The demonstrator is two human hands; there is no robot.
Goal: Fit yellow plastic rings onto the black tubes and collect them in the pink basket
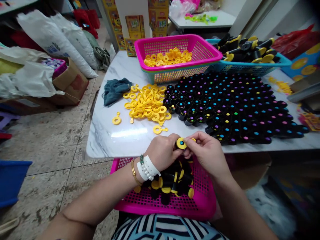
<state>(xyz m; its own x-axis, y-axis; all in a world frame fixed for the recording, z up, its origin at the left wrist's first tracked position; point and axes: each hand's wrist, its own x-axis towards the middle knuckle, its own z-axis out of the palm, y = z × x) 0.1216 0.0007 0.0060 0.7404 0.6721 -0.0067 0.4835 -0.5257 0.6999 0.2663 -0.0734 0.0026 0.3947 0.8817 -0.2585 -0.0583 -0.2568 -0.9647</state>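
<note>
My left hand (163, 150) is closed around a small black cylinder, mostly hidden by the fingers. On its end sits a yellow ring cap (179, 143) with a blue dot at the centre. The thumb and fingers of my right hand (208, 151) pinch the tab side of this cap. Below both hands, a pink basket (200, 203) holds several black cylinders with yellow caps (166, 190). Loose yellow ring caps (147, 101) lie heaped on the table beyond my left hand. Rows of black cylinders (232, 100) with coloured dots stand to the right of the heap.
A dark blue cloth (116, 90) lies at the table's left. Behind stand a pink basket (138, 48) of yellow rings and a blue basket (282, 61) of capped black cylinders. White sacks (60, 41) and a cardboard box (71, 81) are on the floor at left.
</note>
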